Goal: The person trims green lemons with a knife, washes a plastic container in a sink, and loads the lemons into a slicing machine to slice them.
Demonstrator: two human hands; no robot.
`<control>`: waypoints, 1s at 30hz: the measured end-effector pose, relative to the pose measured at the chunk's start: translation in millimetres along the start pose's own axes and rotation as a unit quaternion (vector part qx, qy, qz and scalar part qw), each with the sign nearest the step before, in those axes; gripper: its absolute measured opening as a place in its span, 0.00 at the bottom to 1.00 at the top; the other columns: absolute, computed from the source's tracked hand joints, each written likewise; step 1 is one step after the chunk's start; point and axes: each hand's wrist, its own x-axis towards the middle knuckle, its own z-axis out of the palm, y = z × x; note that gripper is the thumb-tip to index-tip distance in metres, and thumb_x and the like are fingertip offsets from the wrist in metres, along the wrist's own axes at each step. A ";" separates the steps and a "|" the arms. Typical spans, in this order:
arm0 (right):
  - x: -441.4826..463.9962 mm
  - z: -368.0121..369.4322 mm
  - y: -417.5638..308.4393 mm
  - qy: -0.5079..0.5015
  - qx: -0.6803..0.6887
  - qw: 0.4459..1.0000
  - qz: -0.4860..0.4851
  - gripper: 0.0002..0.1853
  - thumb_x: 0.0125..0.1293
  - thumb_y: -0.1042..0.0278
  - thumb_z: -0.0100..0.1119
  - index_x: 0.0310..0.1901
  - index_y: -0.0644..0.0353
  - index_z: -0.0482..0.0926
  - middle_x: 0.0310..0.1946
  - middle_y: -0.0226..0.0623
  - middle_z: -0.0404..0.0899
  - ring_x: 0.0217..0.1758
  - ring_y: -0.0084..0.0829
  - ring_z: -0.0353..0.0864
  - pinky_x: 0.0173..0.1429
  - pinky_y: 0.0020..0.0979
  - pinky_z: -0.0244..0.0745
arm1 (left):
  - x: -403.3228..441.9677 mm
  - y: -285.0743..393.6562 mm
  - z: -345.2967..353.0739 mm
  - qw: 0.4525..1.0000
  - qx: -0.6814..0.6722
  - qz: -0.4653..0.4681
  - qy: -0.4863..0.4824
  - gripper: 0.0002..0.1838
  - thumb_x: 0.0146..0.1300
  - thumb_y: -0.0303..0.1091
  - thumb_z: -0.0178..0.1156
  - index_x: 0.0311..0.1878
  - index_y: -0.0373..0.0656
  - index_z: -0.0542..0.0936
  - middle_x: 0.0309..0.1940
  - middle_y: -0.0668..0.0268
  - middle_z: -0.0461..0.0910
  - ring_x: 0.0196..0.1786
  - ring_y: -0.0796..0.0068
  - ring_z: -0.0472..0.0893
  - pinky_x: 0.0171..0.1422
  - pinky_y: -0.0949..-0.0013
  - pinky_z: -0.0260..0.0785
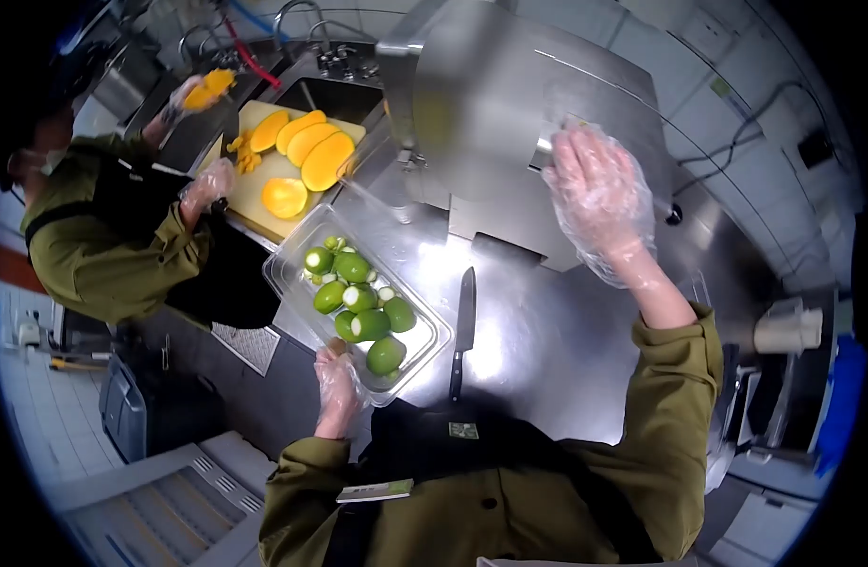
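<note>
A clear plastic container point(423, 376) stands on the steel counter, holding several limes point(360, 298) with cut pale ends and small trimmed pieces. At its near left edge, my gloved left hand point(338, 389) has its fingers closed about the rim. My right hand point(599, 189), in a loose clear plastic glove, lies over the top of a large steel machine point(604, 71), fingers stretched out; what is under the palm is hidden. A knife point(465, 317) with a black handle lies on the counter to the right of the container, touched by neither hand.
At the left, a co-worker point(122, 227) in gloves holds an orange-fleshed piece point(210, 90) above a cutting board point(248, 203) with cut orange fruit point(309, 146). Behind it is a sink point(335, 94). Cables point(750, 142) run along the right wall.
</note>
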 end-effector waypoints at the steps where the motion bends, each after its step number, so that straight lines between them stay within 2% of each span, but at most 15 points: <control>1: 0.0 0.6 3.6 0.020 -0.025 0.999 -0.020 0.21 0.55 0.63 0.58 0.51 0.56 0.71 0.49 0.38 0.74 0.51 0.36 0.74 0.51 0.38 0.68 | -2.5 0.6 -3.0 0.999 0.038 0.010 -0.028 0.13 0.53 0.21 0.48 0.44 0.39 0.70 0.35 0.68 0.71 0.33 0.76 0.71 0.39 0.76 0.64; 3: 12.7 -6.2 33.4 0.046 -0.080 0.993 -0.072 0.18 0.59 0.66 0.54 0.52 0.54 0.71 0.51 0.37 0.73 0.50 0.35 0.74 0.49 0.36 0.69 | -10.0 12.9 -14.4 0.987 0.110 0.017 -0.111 0.11 0.59 0.30 0.52 0.44 0.38 0.70 0.36 0.67 0.74 0.36 0.75 0.73 0.41 0.72 0.66; 5: 48.5 -16.0 67.0 0.081 -0.172 0.982 -0.021 0.13 0.60 0.66 0.54 0.46 0.57 0.76 0.39 0.36 0.79 0.39 0.36 0.78 0.42 0.33 0.73 | 1.5 39.7 -42.0 0.865 0.464 0.054 -0.182 0.12 0.60 0.37 0.55 0.34 0.36 0.71 0.25 0.61 0.73 0.27 0.70 0.72 0.33 0.67 0.65; 6: 81.6 -15.7 76.5 0.146 0.037 0.988 0.031 0.11 0.62 0.63 0.47 0.42 0.59 0.73 0.30 0.40 0.75 0.31 0.32 0.76 0.31 0.35 0.70 | 1.9 68.3 -44.0 0.810 0.544 0.074 -0.205 0.14 0.59 0.39 0.55 0.26 0.36 0.70 0.16 0.56 0.70 0.21 0.65 0.72 0.29 0.63 0.65; 11: 154.5 78.4 186.0 -0.144 -0.107 0.972 0.152 0.16 0.64 0.64 0.41 0.52 0.56 0.64 0.42 0.43 0.70 0.41 0.37 0.73 0.41 0.36 0.68 | 66.4 123.9 -27.4 0.886 0.385 0.191 -0.172 0.06 0.58 0.30 0.53 0.35 0.38 0.75 0.22 0.58 0.75 0.26 0.65 0.76 0.33 0.66 0.68; 14: 155.9 154.7 268.2 -0.286 -0.200 0.928 0.127 0.20 0.65 0.64 0.37 0.58 0.55 0.58 0.49 0.45 0.67 0.47 0.41 0.71 0.47 0.37 0.66 | 149.5 107.3 -12.9 0.754 0.455 0.409 -0.239 0.11 0.53 0.26 0.53 0.41 0.39 0.74 0.42 0.55 0.74 0.41 0.55 0.76 0.44 0.62 0.70; 16: 141.0 203.5 324.9 -0.336 -0.254 0.905 0.065 0.22 0.65 0.64 0.35 0.62 0.54 0.55 0.54 0.46 0.64 0.50 0.43 0.70 0.51 0.37 0.66 | 177.1 94.1 6.7 0.586 0.611 0.483 -0.223 0.11 0.52 0.27 0.52 0.40 0.42 0.75 0.42 0.56 0.71 0.44 0.56 0.74 0.44 0.61 0.70; 18: 110.8 257.9 395.9 -0.322 -0.313 0.892 -0.053 0.25 0.66 0.64 0.32 0.66 0.53 0.51 0.59 0.47 0.62 0.54 0.45 0.69 0.55 0.37 0.65 | 196.4 62.2 9.9 0.517 0.705 0.429 -0.228 0.11 0.50 0.27 0.51 0.39 0.46 0.76 0.38 0.59 0.70 0.44 0.61 0.73 0.41 0.64 0.71; 20: 149.8 163.3 257.0 -0.384 -0.167 0.884 0.206 0.23 0.67 0.59 0.30 0.63 0.53 0.57 0.56 0.47 0.66 0.52 0.42 0.70 0.53 0.36 0.65 | 198.6 49.7 23.8 0.467 0.754 0.408 -0.215 0.09 0.48 0.29 0.54 0.35 0.45 0.76 0.37 0.61 0.72 0.40 0.62 0.74 0.38 0.64 0.71; 22: 104.2 164.6 316.6 -0.262 -0.112 0.953 -0.100 0.21 0.67 0.53 0.35 0.55 0.54 0.68 0.46 0.44 0.74 0.45 0.40 0.74 0.50 0.35 0.68 | 204.7 51.9 20.2 0.424 0.753 0.436 -0.250 0.10 0.45 0.30 0.56 0.35 0.44 0.76 0.34 0.61 0.73 0.37 0.62 0.74 0.38 0.63 0.71; 23: 103.6 128.2 297.3 -0.281 -0.097 0.954 -0.037 0.20 0.66 0.54 0.37 0.52 0.54 0.69 0.43 0.43 0.75 0.43 0.39 0.75 0.49 0.34 0.69 | 206.1 63.9 15.4 0.418 0.725 0.462 -0.293 0.12 0.44 0.30 0.57 0.36 0.43 0.75 0.32 0.61 0.74 0.36 0.62 0.74 0.38 0.62 0.71; 25: 91.2 25.4 220.7 -0.280 -0.087 0.936 0.196 0.18 0.64 0.54 0.41 0.48 0.55 0.72 0.38 0.41 0.77 0.39 0.38 0.76 0.46 0.34 0.70 | 177.5 121.0 27.5 0.529 0.686 0.390 -0.313 0.14 0.44 0.34 0.60 0.36 0.41 0.74 0.34 0.57 0.76 0.41 0.58 0.75 0.43 0.62 0.70; 26: 83.1 -13.7 191.2 -0.284 -0.081 0.914 0.280 0.17 0.63 0.54 0.43 0.46 0.55 0.73 0.35 0.40 0.78 0.37 0.38 0.77 0.45 0.33 0.71 | 155.7 166.1 40.2 0.607 0.685 0.225 -0.335 0.21 0.44 0.39 0.61 0.42 0.39 0.73 0.39 0.57 0.75 0.40 0.56 0.76 0.43 0.61 0.70; 27: 49.7 -25.4 188.4 -0.261 -0.118 0.904 0.317 0.14 0.62 0.58 0.46 0.41 0.58 0.74 0.28 0.38 0.78 0.33 0.38 0.78 0.41 0.34 0.72 | 149.8 172.4 32.5 0.752 0.538 0.205 -0.320 0.25 0.48 0.43 0.60 0.47 0.39 0.71 0.40 0.58 0.74 0.37 0.59 0.77 0.40 0.63 0.71; 30: -117.7 -16.4 222.8 -0.241 0.153 0.933 0.218 0.21 0.58 0.58 0.51 0.51 0.58 0.72 0.48 0.43 0.74 0.53 0.42 0.70 0.58 0.37 0.64 | 90.8 209.7 61.4 0.962 0.109 0.009 -0.251 0.31 0.59 0.54 0.52 0.59 0.43 0.63 0.42 0.61 0.72 0.32 0.69 0.77 0.32 0.72 0.73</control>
